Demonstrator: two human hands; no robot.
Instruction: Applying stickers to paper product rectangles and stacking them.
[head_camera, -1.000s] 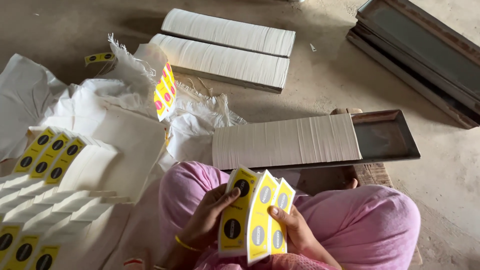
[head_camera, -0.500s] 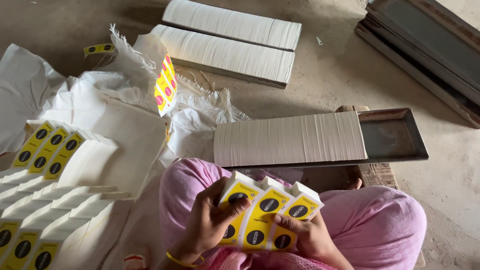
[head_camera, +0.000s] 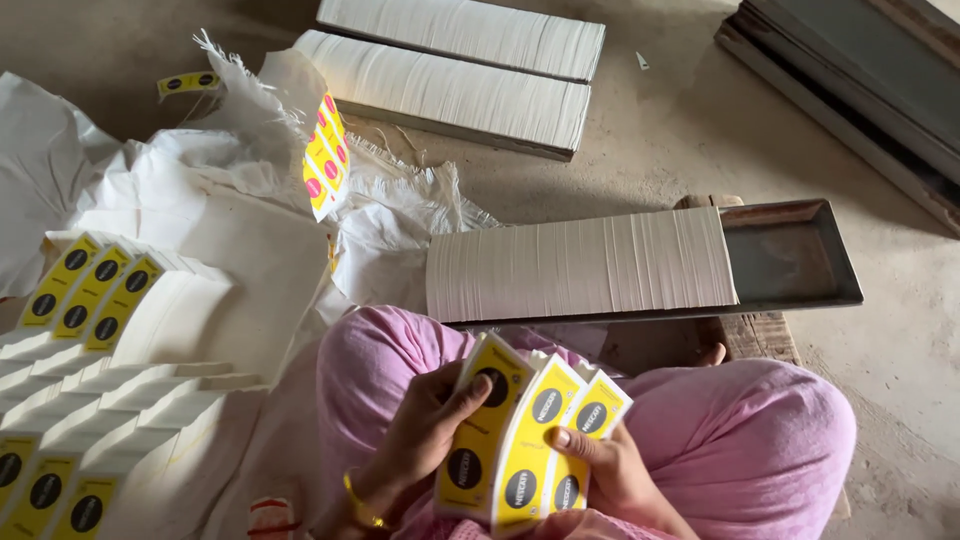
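Observation:
I sit cross-legged in pink clothes on the floor. Both hands hold a fanned bundle of yellow label strips with black round spots (head_camera: 520, 440) over my lap. My left hand (head_camera: 425, 435) grips the bundle's left side, thumb across the front strip. My right hand (head_camera: 600, 470) supports it from the right and below, a finger pressed on the middle strip. Just beyond my knees lies a long dark metal tray (head_camera: 790, 262) packed with a row of white strips on edge (head_camera: 580, 265).
Curved stacks of yellow labels (head_camera: 90, 290) rest on white sacking (head_camera: 250, 240) at the left. A pink-spotted yellow strip (head_camera: 325, 165) stands in the sack. Two more long white stacks (head_camera: 450, 90) lie farther off. Dark empty trays (head_camera: 850, 90) sit at the top right.
The fanned strips turned from upright, tilted flatter half a second ago, and now stand upright again in both hands. The view shifted slightly.

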